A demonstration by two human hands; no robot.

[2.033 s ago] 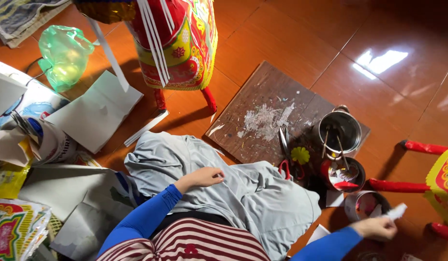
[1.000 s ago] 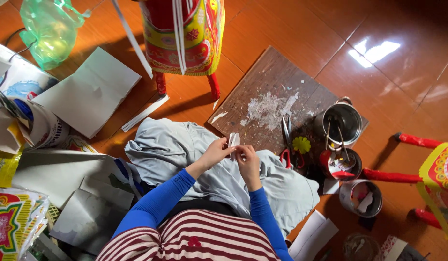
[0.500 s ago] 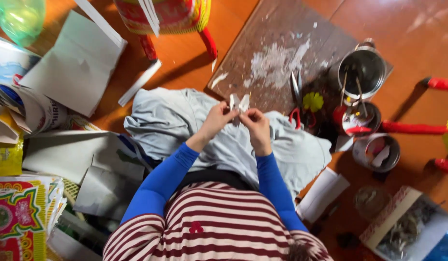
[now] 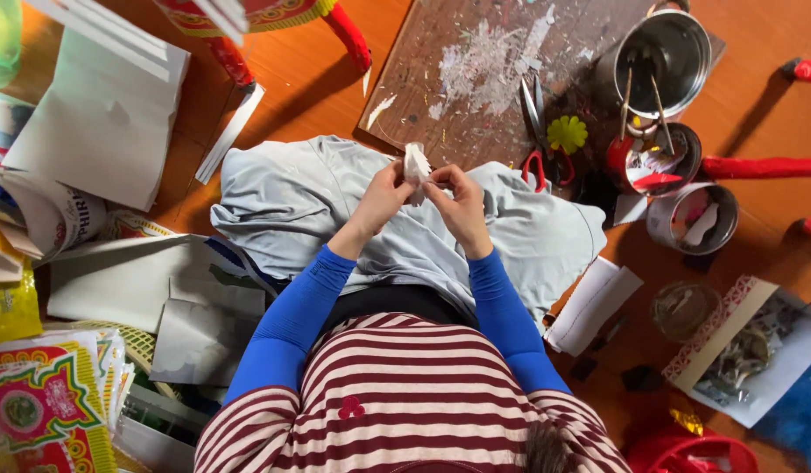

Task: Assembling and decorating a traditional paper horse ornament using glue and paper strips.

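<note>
— White paper (image 4: pixel 415 163) is pinched between both hands above the grey cloth (image 4: pixel 292 197) on the lap; the left hand (image 4: pixel 384 194) grips one side, the right hand (image 4: pixel 458 200) the other, fingers closed on it.

— How far along is the work judged to be?

— Early or midway, it seems: the paper is crumpled and part-folded, no finished shape is seen, and plenty of sheets (image 4: pixel 103 123) are left unused on the floor.

— What is kept in the containers?

— Sticks are stood in the steel pot (image 4: pixel 666 52) on the paste-smeared board (image 4: pixel 458 79). Scraps are held in the red tin (image 4: pixel 644 159) and the grey tin (image 4: pixel 694 217); a flat box (image 4: pixel 756 350) holds small bits that cannot be made out.
</note>
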